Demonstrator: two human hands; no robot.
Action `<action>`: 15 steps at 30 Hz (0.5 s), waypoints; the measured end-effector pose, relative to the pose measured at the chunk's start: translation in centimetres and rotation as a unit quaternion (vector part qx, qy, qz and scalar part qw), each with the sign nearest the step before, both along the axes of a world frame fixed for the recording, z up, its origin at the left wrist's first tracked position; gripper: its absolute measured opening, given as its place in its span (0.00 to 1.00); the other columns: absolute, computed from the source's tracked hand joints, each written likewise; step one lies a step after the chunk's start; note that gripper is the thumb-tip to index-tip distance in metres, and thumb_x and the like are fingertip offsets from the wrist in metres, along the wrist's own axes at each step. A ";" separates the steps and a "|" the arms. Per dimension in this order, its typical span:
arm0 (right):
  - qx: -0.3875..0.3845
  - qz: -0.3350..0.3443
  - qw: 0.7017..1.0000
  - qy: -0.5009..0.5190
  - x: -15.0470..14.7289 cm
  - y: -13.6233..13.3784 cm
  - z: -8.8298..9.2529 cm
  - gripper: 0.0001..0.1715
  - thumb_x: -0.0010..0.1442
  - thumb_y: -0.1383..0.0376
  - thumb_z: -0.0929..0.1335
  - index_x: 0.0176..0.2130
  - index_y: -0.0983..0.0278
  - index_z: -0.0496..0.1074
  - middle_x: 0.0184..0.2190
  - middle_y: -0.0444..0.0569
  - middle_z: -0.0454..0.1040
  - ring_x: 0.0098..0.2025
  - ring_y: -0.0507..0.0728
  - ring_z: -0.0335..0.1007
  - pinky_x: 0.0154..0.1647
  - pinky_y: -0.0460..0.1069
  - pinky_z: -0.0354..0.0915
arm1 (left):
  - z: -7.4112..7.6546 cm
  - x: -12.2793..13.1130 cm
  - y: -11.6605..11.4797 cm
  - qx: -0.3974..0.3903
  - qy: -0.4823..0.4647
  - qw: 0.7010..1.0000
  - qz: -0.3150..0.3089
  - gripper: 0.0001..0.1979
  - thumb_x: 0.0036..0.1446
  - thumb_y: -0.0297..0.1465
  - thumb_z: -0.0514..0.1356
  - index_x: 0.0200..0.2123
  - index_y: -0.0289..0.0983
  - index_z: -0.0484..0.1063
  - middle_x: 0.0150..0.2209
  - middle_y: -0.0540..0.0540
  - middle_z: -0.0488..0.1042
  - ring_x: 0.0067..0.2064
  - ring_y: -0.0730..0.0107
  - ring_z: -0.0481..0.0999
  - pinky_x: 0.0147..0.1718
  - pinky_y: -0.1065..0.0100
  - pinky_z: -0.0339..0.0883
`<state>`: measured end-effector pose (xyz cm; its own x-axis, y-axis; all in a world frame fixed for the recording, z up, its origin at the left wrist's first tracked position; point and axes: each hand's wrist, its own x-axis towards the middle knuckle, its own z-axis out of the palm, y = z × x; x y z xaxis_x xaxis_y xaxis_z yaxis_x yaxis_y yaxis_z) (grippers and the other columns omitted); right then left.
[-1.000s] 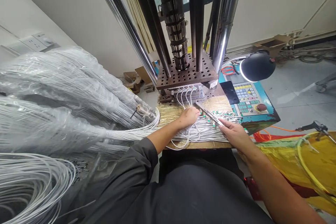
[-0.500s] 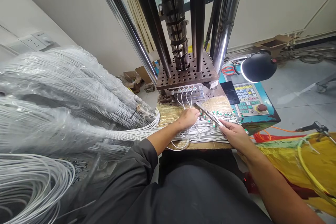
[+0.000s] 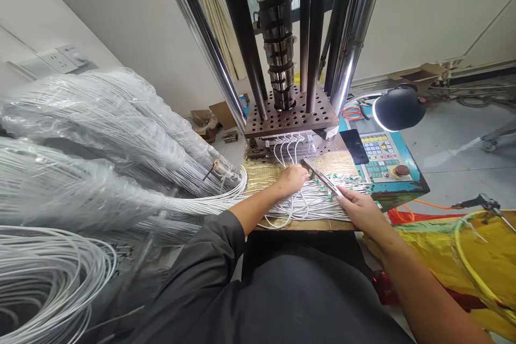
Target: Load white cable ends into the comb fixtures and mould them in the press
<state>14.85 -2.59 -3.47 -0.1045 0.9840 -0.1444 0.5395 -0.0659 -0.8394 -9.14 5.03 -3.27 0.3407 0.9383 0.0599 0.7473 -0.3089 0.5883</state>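
Note:
My right hand (image 3: 359, 207) grips the near end of a narrow metal bar (image 3: 321, 178), which slants up and left over the white cables (image 3: 322, 205). At the bar's far end, my left hand (image 3: 293, 178) has its fingers pressed together; what they pinch is too small to make out. Small green-and-metal cable ends show along the bar and on the cables to its right. Several white leads (image 3: 289, 151) run from a clear fixture (image 3: 310, 143) under the press plate (image 3: 292, 121) down towards my left hand.
Plastic-wrapped cable bundles (image 3: 100, 129) fill the left side, with a cable coil (image 3: 48, 279) below them. A lit lamp (image 3: 399, 108) hangs over the control panel (image 3: 381, 153) at the right. Yellow sheeting (image 3: 435, 263) lies at the lower right.
The view has shifted slightly, so the press and lamp appear a little further right. Both hands keep nearly the same places at the bar.

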 end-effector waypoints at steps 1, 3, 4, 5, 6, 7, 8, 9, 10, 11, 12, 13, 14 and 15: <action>0.008 0.003 1.000 -0.022 0.0 0.0 0.1 0.34 0.59 0.52 0.66 0.60 0.63 0.76 0.53 0.49 0.79 0.58 0.68 0.74 0.62 0.59 0.67 | 0.0 0.1 0.0 -0.004 -0.017 1.000 0.009 0.11 0.61 0.28 0.61 0.27 0.37 0.78 0.31 0.45 0.71 0.36 0.63 0.71 0.45 0.62 0.67; 0.035 0.009 0.996 -0.082 -0.1 -0.1 0.3 0.33 0.60 0.52 0.65 0.59 0.63 0.76 0.54 0.52 0.79 0.57 0.68 0.74 0.60 0.60 0.68 | 0.2 0.1 -0.2 -0.009 -0.056 0.998 0.030 0.09 0.59 0.29 0.64 0.26 0.37 0.78 0.33 0.44 0.72 0.38 0.62 0.72 0.47 0.62 0.67; 0.059 0.013 0.991 -0.117 -0.1 -0.1 0.4 0.33 0.61 0.52 0.64 0.59 0.64 0.77 0.54 0.54 0.79 0.56 0.68 0.75 0.60 0.60 0.68 | 0.3 0.0 -0.3 -0.005 -0.077 0.996 0.047 0.08 0.59 0.30 0.65 0.27 0.37 0.78 0.34 0.44 0.72 0.39 0.61 0.72 0.47 0.61 0.67; 0.090 0.019 0.984 -0.151 -0.2 -0.2 0.4 0.32 0.62 0.52 0.63 0.58 0.64 0.77 0.53 0.56 0.79 0.56 0.69 0.75 0.60 0.61 0.67 | 0.5 -0.2 -0.3 0.004 -0.101 0.992 0.072 0.07 0.58 0.32 0.66 0.29 0.37 0.78 0.36 0.44 0.73 0.40 0.61 0.72 0.47 0.61 0.67; 0.123 0.026 0.975 -0.183 -0.3 -0.3 0.3 0.32 0.62 0.53 0.62 0.57 0.65 0.77 0.52 0.58 0.79 0.55 0.69 0.75 0.60 0.61 0.67 | 0.6 -0.6 -0.3 0.018 -0.128 0.986 0.107 0.06 0.58 0.33 0.67 0.30 0.37 0.78 0.38 0.44 0.73 0.41 0.62 0.72 0.48 0.61 0.66; 0.152 0.034 0.966 -0.208 -0.3 -0.5 0.3 0.32 0.63 0.53 0.61 0.57 0.65 0.78 0.50 0.59 0.80 0.53 0.69 0.75 0.59 0.60 0.68 | 0.8 -1.0 -0.2 0.033 -0.158 0.975 0.152 0.07 0.59 0.34 0.67 0.32 0.37 0.77 0.39 0.43 0.72 0.42 0.62 0.72 0.48 0.62 0.67; 0.172 0.042 0.958 -0.227 -0.2 -0.7 0.2 0.31 0.64 0.53 0.61 0.56 0.64 0.78 0.49 0.59 0.80 0.52 0.68 0.76 0.58 0.60 0.68 | 1.0 -1.6 0.0 0.045 -0.190 0.959 0.207 0.07 0.59 0.35 0.67 0.34 0.37 0.76 0.41 0.43 0.72 0.43 0.62 0.72 0.48 0.62 0.67; 0.184 0.051 0.952 -0.239 -0.1 -0.8 0.2 0.29 0.64 0.53 0.61 0.56 0.61 0.78 0.47 0.57 0.80 0.51 0.68 0.76 0.56 0.58 0.69 | 1.0 -2.2 0.3 0.053 -0.223 0.936 0.268 0.09 0.59 0.35 0.68 0.37 0.37 0.75 0.43 0.43 0.72 0.44 0.63 0.72 0.49 0.63 0.67; 0.188 0.058 0.949 -0.246 0.1 -1.0 0.2 0.27 0.64 0.53 0.63 0.55 0.58 0.78 0.47 0.56 0.81 0.51 0.67 0.76 0.55 0.57 0.69 | 1.1 -2.8 0.7 0.052 -0.256 0.908 0.327 0.11 0.58 0.36 0.69 0.39 0.37 0.74 0.45 0.42 0.71 0.46 0.63 0.71 0.49 0.63 0.66; 0.190 0.064 0.948 -0.249 0.5 -1.0 0.4 0.25 0.63 0.53 0.64 0.53 0.56 0.79 0.47 0.54 0.81 0.50 0.66 0.76 0.54 0.55 0.69 | 1.0 -3.4 1.1 0.047 -0.288 0.878 0.380 0.15 0.57 0.37 0.70 0.43 0.37 0.72 0.47 0.42 0.70 0.48 0.64 0.71 0.50 0.64 0.66; 0.191 0.068 0.947 -0.251 0.9 -1.0 0.6 0.23 0.63 0.53 0.65 0.52 0.54 0.79 0.47 0.53 0.81 0.50 0.66 0.76 0.53 0.55 0.69 | 0.9 -4.0 1.6 0.035 -0.317 0.848 0.424 0.19 0.56 0.38 0.71 0.46 0.37 0.70 0.49 0.42 0.70 0.49 0.64 0.71 0.51 0.64 0.66; 0.196 0.069 0.945 -0.254 1.4 -0.9 1.0 0.22 0.62 0.53 0.66 0.52 0.54 0.79 0.48 0.53 0.80 0.51 0.66 0.76 0.53 0.55 0.69 | 0.7 -4.4 2.1 0.016 -0.345 0.821 0.454 0.23 0.55 0.38 0.72 0.49 0.38 0.67 0.51 0.41 0.69 0.50 0.65 0.72 0.51 0.65 0.66; 0.206 0.069 0.941 -0.259 1.8 -0.6 1.4 0.22 0.63 0.53 0.66 0.52 0.55 0.79 0.49 0.53 0.80 0.51 0.67 0.75 0.54 0.56 0.69 | 0.5 -4.7 2.6 -0.014 -0.373 0.799 0.471 0.27 0.54 0.39 0.73 0.51 0.38 0.65 0.52 0.41 0.69 0.50 0.65 0.73 0.51 0.65 0.67; 0.218 0.073 0.936 -0.266 2.2 -0.1 1.9 0.23 0.63 0.52 0.65 0.52 0.56 0.79 0.49 0.55 0.79 0.52 0.67 0.75 0.55 0.57 0.68 | 0.2 -4.8 3.1 -0.053 -0.401 0.782 0.473 0.29 0.54 0.39 0.73 0.53 0.39 0.63 0.52 0.41 0.70 0.49 0.66 0.74 0.50 0.64 0.68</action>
<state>17.08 -2.68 -1.60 -0.2692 0.9425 0.1981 0.8655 0.3270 -0.3795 -13.96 8.17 -3.03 -0.6175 0.7615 -0.1969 -0.0111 0.2419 0.9702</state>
